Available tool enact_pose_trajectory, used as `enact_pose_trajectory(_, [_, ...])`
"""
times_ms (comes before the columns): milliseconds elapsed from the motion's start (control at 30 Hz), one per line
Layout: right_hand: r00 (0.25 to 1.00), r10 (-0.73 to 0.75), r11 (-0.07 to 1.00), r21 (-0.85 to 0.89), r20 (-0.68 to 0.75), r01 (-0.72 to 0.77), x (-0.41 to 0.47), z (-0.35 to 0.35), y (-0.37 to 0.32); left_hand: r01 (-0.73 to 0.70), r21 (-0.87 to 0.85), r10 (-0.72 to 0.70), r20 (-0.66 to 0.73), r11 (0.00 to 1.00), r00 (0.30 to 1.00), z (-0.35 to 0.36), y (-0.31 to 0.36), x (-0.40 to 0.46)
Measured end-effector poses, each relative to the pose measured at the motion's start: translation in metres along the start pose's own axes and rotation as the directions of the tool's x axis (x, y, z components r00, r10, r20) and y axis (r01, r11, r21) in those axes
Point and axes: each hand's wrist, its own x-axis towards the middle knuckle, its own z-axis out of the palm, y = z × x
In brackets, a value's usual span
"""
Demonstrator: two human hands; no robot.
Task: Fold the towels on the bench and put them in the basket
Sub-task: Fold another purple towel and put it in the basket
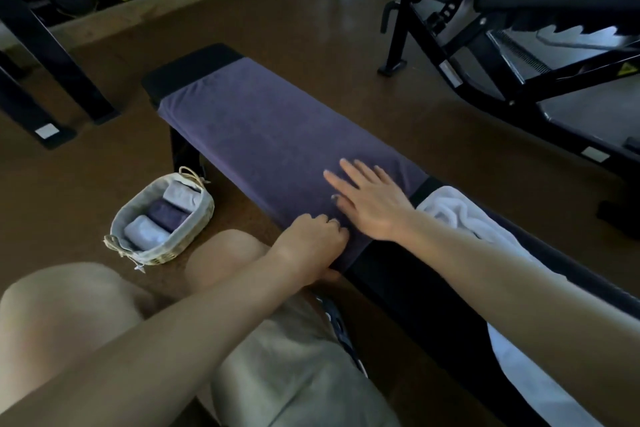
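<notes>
Lengthwise, a purple towel is spread flat along the black bench, its long axis running from the hands away toward the bench's far end. The right hand is laid flat on it with fingers straight, while the left hand, just beside, is curled round the towel's near edge. Left of the left hand, on the floor, a wicker basket is seen holding 3 rolled towels, 2 pale and 1 purple between them. Behind the right hand, a crumpled white towel is heaped on the bench. A second bench is well apart, beyond the fingertips.
</notes>
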Motion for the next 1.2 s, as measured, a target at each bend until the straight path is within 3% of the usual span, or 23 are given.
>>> enact_pose_trajectory(133, [0.968, 0.245, 0.97, -0.008, 0.053, -0.245, 0.005, 0.004, 0.019, 0.096, -0.017, -0.096, 0.004, 0.995, 0.995, 0.002, 0.015, 0.0])
enact_pose_trajectory(300, [0.833, 0.531, 0.841, 0.024, 0.157, -0.54, 0.023, -0.027, 0.047, 0.193, -0.024, -0.193, 0.003, 0.981, 0.981, 0.003, 0.025, -0.002])
enact_pose_trajectory(433, [0.793, 0.586, 0.789, 0.106, 0.167, -0.605, 0.026, -0.039, 0.053, 0.236, -0.091, -0.238, -0.02, 0.968, 0.971, 0.003, 0.027, -0.004])
enact_pose_trajectory(567, [0.784, 0.602, 0.777, 0.115, 0.151, -0.619, 0.028, -0.041, 0.051, 0.226, -0.272, -0.233, 0.006, 0.935, 0.972, -0.006, 0.015, -0.004])
enact_pose_trajectory(800, [0.721, 0.67, 0.69, 0.211, 0.176, -0.692, 0.029, -0.045, 0.056, 0.322, -0.646, -0.227, 0.228, 0.693, 0.947, -0.023, -0.029, -0.003])
enact_pose_trajectory(900, [0.697, 0.679, 0.595, 0.383, 0.231, -0.707, 0.031, -0.048, 0.06, 0.338, -0.737, -0.263, 0.222, 0.585, 0.939, -0.028, -0.043, -0.004])
enact_pose_trajectory(1033, [0.701, 0.685, 0.499, 0.576, 0.196, -0.648, 0.031, -0.053, 0.067, 0.299, -0.747, -0.242, 0.188, 0.594, 0.952, -0.036, -0.062, -0.006])
enact_pose_trajectory(1100, [0.661, 0.718, 0.358, 0.698, 0.219, -0.621, 0.034, -0.059, 0.069, 0.289, -0.757, -0.229, 0.187, 0.586, 0.955, -0.04, -0.075, -0.008])
enact_pose_trajectory(1200, [0.621, 0.725, 0.067, 0.867, 0.297, -0.493, 0.039, -0.072, 0.073, 0.294, -0.814, -0.261, 0.182, 0.501, 0.948, -0.044, -0.097, -0.014])
